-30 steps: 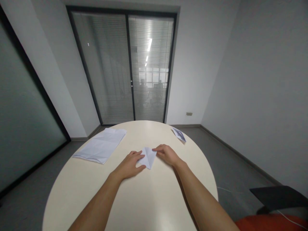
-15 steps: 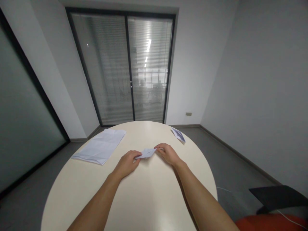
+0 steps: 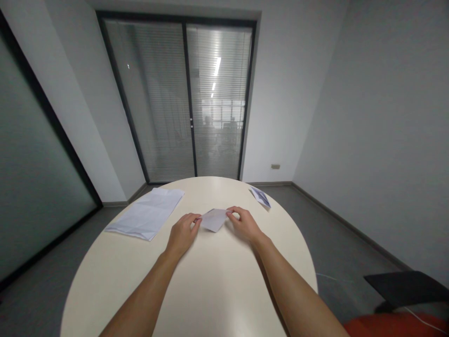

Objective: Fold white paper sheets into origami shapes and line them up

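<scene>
A small piece of folded white paper [image 3: 214, 220] is held over the middle of the table between my two hands. My left hand [image 3: 184, 232] pinches its left corner between thumb and fingers. At the right corner, my right hand [image 3: 244, 223] grips it the same way. The paper is tilted, with one broad face turned toward me and a point hanging at its lower edge. How many layers it has, I cannot tell.
The round cream table [image 3: 196, 290] fills the lower view. White paper sheets [image 3: 147, 213] lie at its left, and a small folded printed paper [image 3: 260, 197] near its far right edge. A red-seated chair [image 3: 396, 324] with a black part [image 3: 407, 288] stands at lower right.
The paper has turned in my hands, from nearly flat to showing a broad face toward me. My left hand has shifted slightly left and up; my fingers have re-gripped the corners.
</scene>
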A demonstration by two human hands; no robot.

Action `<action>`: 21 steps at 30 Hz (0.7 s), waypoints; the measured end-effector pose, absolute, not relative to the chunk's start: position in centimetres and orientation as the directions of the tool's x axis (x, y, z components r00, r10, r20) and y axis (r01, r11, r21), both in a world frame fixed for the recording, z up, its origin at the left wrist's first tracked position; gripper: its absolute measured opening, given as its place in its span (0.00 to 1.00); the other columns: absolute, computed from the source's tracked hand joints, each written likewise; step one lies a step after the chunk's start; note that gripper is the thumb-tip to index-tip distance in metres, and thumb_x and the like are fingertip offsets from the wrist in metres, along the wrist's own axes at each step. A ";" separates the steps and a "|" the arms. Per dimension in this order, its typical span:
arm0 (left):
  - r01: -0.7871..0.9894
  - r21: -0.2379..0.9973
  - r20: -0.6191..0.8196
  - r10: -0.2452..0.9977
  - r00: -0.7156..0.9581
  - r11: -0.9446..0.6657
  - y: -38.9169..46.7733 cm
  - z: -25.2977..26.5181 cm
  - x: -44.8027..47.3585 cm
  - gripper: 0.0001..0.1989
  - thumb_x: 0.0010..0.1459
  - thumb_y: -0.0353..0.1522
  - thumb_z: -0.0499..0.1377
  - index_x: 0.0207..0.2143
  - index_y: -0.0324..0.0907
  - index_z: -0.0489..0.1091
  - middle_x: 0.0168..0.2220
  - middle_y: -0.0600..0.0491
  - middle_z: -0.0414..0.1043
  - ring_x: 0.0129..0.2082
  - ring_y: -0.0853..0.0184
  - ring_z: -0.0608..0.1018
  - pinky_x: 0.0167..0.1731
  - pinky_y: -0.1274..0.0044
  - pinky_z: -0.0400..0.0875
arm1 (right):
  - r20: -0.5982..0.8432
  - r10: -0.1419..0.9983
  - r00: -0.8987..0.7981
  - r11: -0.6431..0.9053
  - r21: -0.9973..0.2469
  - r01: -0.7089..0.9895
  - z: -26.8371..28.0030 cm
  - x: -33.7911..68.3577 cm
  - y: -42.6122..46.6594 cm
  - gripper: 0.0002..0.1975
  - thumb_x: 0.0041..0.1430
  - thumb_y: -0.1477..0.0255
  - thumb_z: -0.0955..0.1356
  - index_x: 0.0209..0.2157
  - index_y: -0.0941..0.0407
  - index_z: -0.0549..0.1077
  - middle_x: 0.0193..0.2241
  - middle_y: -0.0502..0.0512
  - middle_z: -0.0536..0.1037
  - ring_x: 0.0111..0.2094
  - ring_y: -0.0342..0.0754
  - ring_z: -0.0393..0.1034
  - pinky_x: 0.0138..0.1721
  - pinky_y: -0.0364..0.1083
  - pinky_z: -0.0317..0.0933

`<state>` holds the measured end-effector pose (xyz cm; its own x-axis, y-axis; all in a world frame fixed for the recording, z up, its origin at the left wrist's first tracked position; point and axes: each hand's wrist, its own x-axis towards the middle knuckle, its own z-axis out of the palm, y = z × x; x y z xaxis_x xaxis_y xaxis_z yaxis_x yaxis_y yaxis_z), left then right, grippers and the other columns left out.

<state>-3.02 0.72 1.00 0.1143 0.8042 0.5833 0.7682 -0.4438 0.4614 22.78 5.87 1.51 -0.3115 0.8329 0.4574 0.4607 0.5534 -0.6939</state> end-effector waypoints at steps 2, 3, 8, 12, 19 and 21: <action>0.760 0.475 0.584 0.805 0.105 -0.444 0.8 0.9 -3.0 0.13 0.67 0.38 0.51 0.43 0.44 0.74 0.42 0.50 0.79 0.43 0.63 0.78 0.46 0.71 0.72 | 0.461 0.832 -0.309 0.555 -0.706 0.441 1.5 22.8 5.9 0.14 0.66 0.63 0.64 0.43 0.54 0.78 0.43 0.56 0.81 0.47 0.52 0.73 0.50 0.49 0.64; 0.755 0.482 0.583 0.806 0.102 -0.444 0.9 0.8 -3.0 0.14 0.67 0.38 0.51 0.44 0.44 0.74 0.42 0.50 0.79 0.42 0.63 0.78 0.46 0.71 0.72 | 0.462 0.831 -0.309 0.556 -0.712 0.429 1.5 22.8 6.0 0.14 0.66 0.62 0.64 0.42 0.54 0.78 0.43 0.56 0.81 0.46 0.52 0.73 0.51 0.49 0.64; 0.730 0.534 0.545 0.834 0.089 -0.427 1.1 0.4 -3.1 0.14 0.68 0.38 0.51 0.46 0.44 0.74 0.44 0.49 0.79 0.43 0.63 0.78 0.47 0.71 0.73 | 0.420 0.853 -0.311 0.513 -0.786 0.345 0.7 22.8 6.7 0.16 0.65 0.60 0.65 0.43 0.56 0.78 0.41 0.57 0.82 0.44 0.52 0.74 0.49 0.49 0.65; 0.711 0.561 0.500 0.858 0.117 -0.424 1.2 0.2 -3.2 0.14 0.67 0.36 0.50 0.47 0.45 0.74 0.45 0.49 0.79 0.44 0.62 0.79 0.47 0.71 0.73 | 0.368 0.859 -0.355 0.461 -0.858 0.226 -0.1 22.9 7.2 0.18 0.64 0.59 0.65 0.44 0.57 0.78 0.39 0.57 0.82 0.40 0.52 0.74 0.45 0.49 0.66; 0.641 0.611 0.467 0.866 0.182 -0.464 1.2 0.1 -3.3 0.15 0.67 0.33 0.50 0.47 0.44 0.75 0.47 0.49 0.79 0.48 0.62 0.79 0.51 0.70 0.72 | 0.326 0.862 -0.389 0.429 -0.877 0.217 -0.3 23.3 7.3 0.18 0.62 0.61 0.66 0.47 0.56 0.80 0.43 0.58 0.83 0.45 0.53 0.75 0.51 0.52 0.65; 0.623 0.614 0.468 0.860 0.206 -0.484 1.2 0.1 -3.4 0.16 0.66 0.31 0.50 0.48 0.45 0.76 0.47 0.50 0.79 0.49 0.63 0.79 0.53 0.70 0.72 | 0.326 0.865 -0.382 0.435 -0.865 0.248 -0.4 23.4 7.3 0.18 0.63 0.62 0.66 0.47 0.56 0.81 0.45 0.59 0.83 0.47 0.54 0.75 0.54 0.54 0.64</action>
<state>-3.39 1.22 0.07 0.2058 0.8595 0.4678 0.6233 -0.4837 0.6145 23.36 7.30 -0.36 -0.3823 0.8648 0.3255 0.2483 0.4355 -0.8653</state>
